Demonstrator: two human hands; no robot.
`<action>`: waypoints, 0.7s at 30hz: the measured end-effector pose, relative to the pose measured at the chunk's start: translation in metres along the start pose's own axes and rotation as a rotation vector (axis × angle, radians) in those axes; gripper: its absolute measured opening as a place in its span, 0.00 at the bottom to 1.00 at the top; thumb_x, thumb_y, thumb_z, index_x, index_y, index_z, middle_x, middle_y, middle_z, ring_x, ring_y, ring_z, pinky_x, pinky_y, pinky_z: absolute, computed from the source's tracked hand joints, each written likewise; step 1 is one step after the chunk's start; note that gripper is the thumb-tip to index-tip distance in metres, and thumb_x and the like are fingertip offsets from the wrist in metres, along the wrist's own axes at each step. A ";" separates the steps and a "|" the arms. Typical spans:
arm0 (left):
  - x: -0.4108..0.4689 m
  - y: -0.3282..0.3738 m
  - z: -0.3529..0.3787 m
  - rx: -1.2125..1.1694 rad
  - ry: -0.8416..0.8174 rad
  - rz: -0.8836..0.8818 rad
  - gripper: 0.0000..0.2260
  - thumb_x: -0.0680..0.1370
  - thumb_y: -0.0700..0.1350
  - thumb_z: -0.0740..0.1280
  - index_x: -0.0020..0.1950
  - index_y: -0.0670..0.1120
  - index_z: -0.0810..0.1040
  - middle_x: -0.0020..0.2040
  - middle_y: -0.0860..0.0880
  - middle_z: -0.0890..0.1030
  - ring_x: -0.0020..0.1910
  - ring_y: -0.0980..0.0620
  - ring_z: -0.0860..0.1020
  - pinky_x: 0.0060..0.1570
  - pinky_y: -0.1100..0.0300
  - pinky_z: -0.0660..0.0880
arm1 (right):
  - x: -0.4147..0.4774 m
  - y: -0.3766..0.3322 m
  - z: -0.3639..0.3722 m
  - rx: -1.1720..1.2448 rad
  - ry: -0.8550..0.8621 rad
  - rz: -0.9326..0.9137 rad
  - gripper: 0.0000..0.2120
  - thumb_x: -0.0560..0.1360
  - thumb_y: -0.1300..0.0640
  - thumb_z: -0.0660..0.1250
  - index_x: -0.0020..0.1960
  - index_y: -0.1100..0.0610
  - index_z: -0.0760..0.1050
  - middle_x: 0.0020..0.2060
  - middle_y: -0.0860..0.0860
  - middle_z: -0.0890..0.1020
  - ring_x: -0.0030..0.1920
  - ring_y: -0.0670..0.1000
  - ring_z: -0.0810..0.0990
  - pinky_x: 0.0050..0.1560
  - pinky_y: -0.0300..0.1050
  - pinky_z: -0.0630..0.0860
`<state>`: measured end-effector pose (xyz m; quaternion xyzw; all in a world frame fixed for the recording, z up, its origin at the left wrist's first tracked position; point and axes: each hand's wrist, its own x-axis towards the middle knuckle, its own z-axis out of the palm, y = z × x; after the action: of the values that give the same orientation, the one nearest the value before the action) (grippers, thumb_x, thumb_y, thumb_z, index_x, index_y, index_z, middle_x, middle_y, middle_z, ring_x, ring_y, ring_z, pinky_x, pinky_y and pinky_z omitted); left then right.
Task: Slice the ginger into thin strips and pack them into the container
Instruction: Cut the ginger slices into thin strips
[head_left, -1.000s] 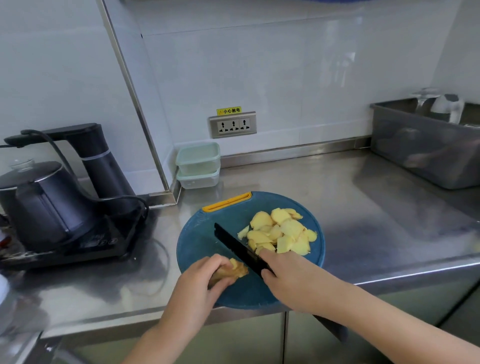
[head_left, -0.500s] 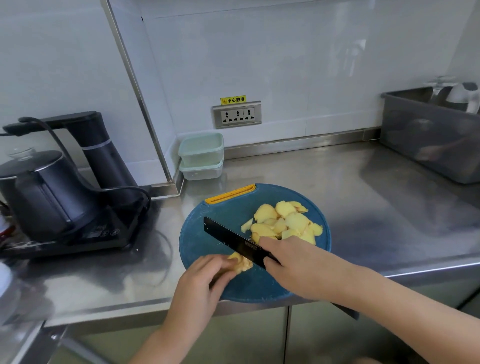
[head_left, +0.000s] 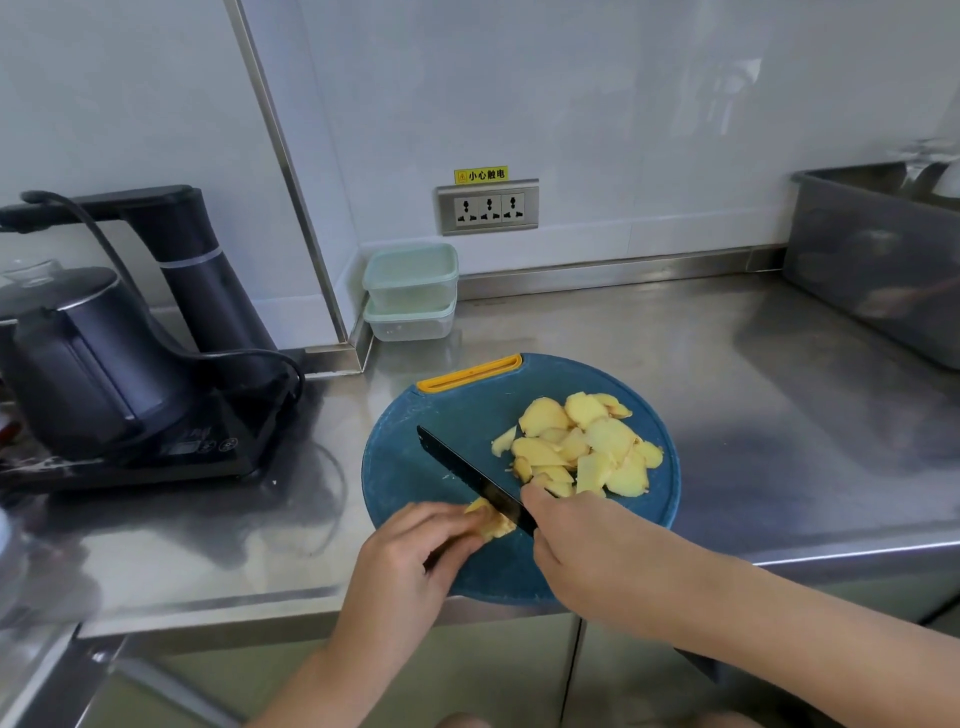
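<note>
Pinching ginger stub (head_left: 493, 522) in left hand (head_left: 415, 561), gripping knife (head_left: 467, 473) in right hand (head_left: 587, 545); same as second ago, barely shifted: slicing ongoing, strips pending

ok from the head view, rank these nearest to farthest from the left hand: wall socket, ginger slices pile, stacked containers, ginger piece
1. ginger piece, held in the left hand
2. ginger slices pile, to the right and farther back
3. stacked containers, back at the wall corner
4. wall socket, on the wall above them
</note>
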<state>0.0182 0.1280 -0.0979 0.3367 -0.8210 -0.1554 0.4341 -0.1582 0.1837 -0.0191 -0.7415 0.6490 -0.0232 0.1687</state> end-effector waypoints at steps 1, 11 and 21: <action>0.000 -0.001 0.000 -0.004 0.002 -0.004 0.09 0.70 0.43 0.73 0.50 0.50 0.85 0.47 0.58 0.82 0.47 0.63 0.79 0.49 0.70 0.74 | 0.001 -0.002 -0.001 0.003 -0.025 0.020 0.02 0.82 0.57 0.54 0.53 0.55 0.62 0.34 0.48 0.68 0.32 0.46 0.69 0.32 0.41 0.68; -0.002 0.002 0.003 0.009 0.046 -0.007 0.08 0.72 0.47 0.71 0.49 0.49 0.85 0.47 0.58 0.82 0.48 0.64 0.79 0.50 0.72 0.73 | 0.015 0.014 -0.003 0.412 -0.094 0.162 0.06 0.81 0.58 0.53 0.52 0.59 0.67 0.30 0.53 0.72 0.24 0.51 0.72 0.26 0.47 0.71; -0.002 0.004 0.001 -0.009 0.033 -0.008 0.10 0.72 0.51 0.71 0.50 0.49 0.85 0.48 0.58 0.83 0.47 0.63 0.79 0.49 0.66 0.76 | -0.001 0.014 -0.022 0.393 -0.025 0.041 0.08 0.82 0.57 0.53 0.47 0.59 0.67 0.31 0.55 0.71 0.18 0.48 0.68 0.18 0.41 0.67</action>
<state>0.0164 0.1321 -0.0971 0.3405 -0.8118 -0.1550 0.4485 -0.1771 0.1786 -0.0016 -0.6812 0.6446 -0.1367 0.3188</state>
